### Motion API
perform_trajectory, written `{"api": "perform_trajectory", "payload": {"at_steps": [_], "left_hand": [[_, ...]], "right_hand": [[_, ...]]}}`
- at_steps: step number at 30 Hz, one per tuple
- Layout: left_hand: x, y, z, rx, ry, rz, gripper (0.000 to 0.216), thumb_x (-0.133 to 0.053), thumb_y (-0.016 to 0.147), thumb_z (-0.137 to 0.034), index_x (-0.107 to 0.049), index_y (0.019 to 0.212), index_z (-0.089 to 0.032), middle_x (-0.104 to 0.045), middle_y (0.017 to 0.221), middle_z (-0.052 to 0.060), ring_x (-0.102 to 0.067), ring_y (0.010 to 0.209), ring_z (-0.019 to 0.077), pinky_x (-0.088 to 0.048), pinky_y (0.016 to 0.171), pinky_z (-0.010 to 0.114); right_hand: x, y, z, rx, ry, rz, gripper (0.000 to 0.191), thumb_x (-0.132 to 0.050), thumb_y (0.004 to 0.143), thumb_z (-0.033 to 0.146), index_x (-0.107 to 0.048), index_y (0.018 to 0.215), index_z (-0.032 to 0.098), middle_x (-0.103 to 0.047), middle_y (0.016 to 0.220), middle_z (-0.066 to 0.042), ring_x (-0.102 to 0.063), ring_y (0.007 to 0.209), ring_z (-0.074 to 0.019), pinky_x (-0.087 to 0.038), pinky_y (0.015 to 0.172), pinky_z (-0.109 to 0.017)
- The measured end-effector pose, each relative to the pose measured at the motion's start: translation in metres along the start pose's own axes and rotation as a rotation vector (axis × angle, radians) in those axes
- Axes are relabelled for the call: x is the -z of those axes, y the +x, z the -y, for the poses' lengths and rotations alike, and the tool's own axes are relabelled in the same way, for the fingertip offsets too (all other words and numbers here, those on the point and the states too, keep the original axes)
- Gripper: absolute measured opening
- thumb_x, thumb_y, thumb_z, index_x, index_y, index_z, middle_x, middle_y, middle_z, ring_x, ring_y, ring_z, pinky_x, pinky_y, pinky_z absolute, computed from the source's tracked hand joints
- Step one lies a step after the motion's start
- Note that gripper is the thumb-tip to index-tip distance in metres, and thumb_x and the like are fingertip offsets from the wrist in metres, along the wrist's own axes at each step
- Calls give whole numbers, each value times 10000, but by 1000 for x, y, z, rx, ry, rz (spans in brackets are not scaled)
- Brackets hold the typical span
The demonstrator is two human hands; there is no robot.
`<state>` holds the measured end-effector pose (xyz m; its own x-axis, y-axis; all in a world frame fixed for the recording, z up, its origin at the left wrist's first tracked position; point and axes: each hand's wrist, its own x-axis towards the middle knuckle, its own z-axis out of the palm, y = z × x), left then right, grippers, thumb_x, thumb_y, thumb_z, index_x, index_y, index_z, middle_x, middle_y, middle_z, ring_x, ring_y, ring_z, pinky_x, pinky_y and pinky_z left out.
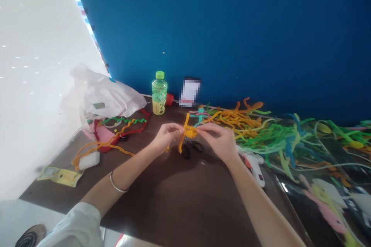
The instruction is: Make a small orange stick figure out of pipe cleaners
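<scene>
Between my two hands, above the dark table (pixel 179 193), is a small orange figure of twisted pipe cleaners (pixel 190 132) with thin limbs sticking out. My left hand (pixel 167 137) pinches its left side between thumb and fingers. From the other side, my right hand (pixel 219 139) pinches it near its right edge. Black-handled scissors (pixel 193 148) lie on the table just below and behind the figure, their blades hidden. A turquoise pipe-cleaner figure (pixel 201 114) lies a little beyond my hands.
Heaps of orange pipe cleaners (pixel 236 117) and green pipe cleaners (pixel 266 141) spread to the right, beside a white glue gun (pixel 256 168). A green-capped bottle (pixel 159 94) and a phone (pixel 189 92) stand at the back. Left are a plastic bag (pixel 113 94) and white case (pixel 89 160).
</scene>
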<state>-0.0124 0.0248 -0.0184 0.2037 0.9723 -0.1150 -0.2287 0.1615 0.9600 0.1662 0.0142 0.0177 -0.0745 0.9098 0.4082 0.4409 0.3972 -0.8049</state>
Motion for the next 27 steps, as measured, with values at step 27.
{"api": "perform_trajectory", "payload": {"at_steps": [27], "left_hand": [[13, -3, -18, -292, 275, 645, 119, -614, 725, -241, -620, 739, -123, -600, 843, 67, -561, 778, 134, -435, 725, 257]], "right_hand": [[18, 18, -23, -490, 315, 690, 231, -751, 541, 334, -690, 686, 165, -685, 704, -26, -608, 658, -140, -449, 642, -255]]}}
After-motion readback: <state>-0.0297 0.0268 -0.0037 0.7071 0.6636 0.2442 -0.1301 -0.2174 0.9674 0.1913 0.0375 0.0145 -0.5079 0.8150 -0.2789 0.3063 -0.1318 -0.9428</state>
